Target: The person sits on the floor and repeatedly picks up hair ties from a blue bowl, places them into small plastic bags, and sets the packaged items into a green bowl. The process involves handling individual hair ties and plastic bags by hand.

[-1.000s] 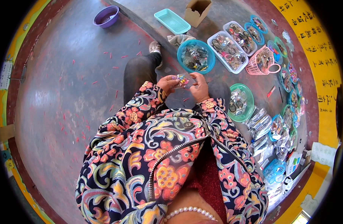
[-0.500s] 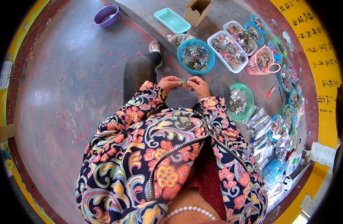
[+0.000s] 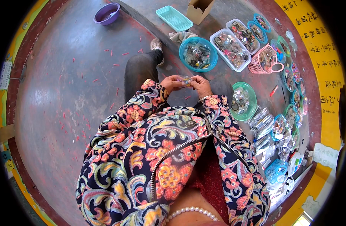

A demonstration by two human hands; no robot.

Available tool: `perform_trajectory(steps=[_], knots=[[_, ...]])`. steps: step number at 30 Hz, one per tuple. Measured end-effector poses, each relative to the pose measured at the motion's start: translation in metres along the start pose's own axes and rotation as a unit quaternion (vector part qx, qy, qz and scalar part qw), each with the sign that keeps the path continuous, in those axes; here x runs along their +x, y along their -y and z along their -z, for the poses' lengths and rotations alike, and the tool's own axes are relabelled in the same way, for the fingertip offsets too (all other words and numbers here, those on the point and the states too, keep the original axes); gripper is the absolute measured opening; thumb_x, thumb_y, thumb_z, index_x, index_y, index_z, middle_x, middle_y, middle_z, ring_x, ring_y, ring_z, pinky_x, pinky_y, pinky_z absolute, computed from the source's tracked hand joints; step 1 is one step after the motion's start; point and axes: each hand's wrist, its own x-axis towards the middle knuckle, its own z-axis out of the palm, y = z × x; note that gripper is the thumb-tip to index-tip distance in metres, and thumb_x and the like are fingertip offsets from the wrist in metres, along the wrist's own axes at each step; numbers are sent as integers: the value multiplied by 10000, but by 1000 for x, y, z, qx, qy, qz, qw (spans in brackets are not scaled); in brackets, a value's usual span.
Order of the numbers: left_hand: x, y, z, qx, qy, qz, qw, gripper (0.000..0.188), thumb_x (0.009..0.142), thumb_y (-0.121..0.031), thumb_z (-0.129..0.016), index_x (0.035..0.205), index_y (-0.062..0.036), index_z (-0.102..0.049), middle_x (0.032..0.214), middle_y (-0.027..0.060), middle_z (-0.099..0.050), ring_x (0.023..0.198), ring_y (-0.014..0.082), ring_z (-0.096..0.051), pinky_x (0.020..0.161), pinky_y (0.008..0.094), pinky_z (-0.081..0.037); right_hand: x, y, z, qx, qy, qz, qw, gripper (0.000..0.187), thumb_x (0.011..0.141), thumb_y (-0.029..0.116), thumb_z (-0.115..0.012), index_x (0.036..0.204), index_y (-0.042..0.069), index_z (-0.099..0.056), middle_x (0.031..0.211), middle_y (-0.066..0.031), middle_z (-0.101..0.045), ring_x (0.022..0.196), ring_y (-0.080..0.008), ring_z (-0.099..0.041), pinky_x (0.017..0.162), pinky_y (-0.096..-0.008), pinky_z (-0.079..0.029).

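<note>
Both hands meet in front of me, above the gap between my knees. My left hand [image 3: 172, 83] pinches one side of a small multicoloured bundle [image 3: 186, 81], too small to name for certain. On its other side the fingers of my right hand [image 3: 202, 86] are closed on it too. Fingertips hide much of the bundle. Just beyond my right hand stands a round blue basin [image 3: 214, 56] of small packets and dark loops. A green bowl [image 3: 253, 107] with similar packets is to the right of my right forearm.
White trays [image 3: 243, 67] and a pink basket [image 3: 252, 67] hold mixed small goods at the right. Clear packets [image 3: 262, 122] lie heaped below them. Farther off are a turquoise tray [image 3: 173, 20], a cardboard box [image 3: 197, 13] and a purple basin [image 3: 101, 19]. Red bits dot the floor [image 3: 67, 94].
My hands have drawn closer together around the small bundle, and less of it shows between the fingers. My right hand has shifted slightly left.
</note>
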Motion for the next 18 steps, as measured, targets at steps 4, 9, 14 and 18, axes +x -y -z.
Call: perform_trajectory(steps=[4,9,14,18], knots=[[5,5,8,16,8,-5,1000,113,731,-58,-621,821,-11,-572,744,52,-587,673,116,-561,635,234,-442,2,-2,1,-11,7,-25,1000,181,763,193,-617,809,20,-588,665,12,-564,549,-38,-453,490,-173,-344],[6,6,10,73,0,-35,997,84,733,-73,-621,778,-15,-580,723,41,-587,663,107,-556,641,236,-440,1,-1,1,-41,19,-42,998,201,764,223,-620,790,24,-608,641,13,-557,533,-43,-434,485,-172,-327],[5,7,9,38,-15,-37,998,124,725,-86,-628,814,-16,-578,760,45,-593,679,112,-559,645,230,-435,-2,1,-1,-55,2,-41,998,189,757,209,-624,799,25,-628,667,3,-581,547,-48,-466,499,-182,-345],[-3,-6,-3,61,-14,29,998,173,718,-95,-633,862,-22,-571,793,44,-597,694,111,-557,636,221,-428,0,-5,5,-17,-34,-51,998,172,756,174,-618,842,25,-620,699,-12,-603,563,-59,-508,504,-188,-361]])
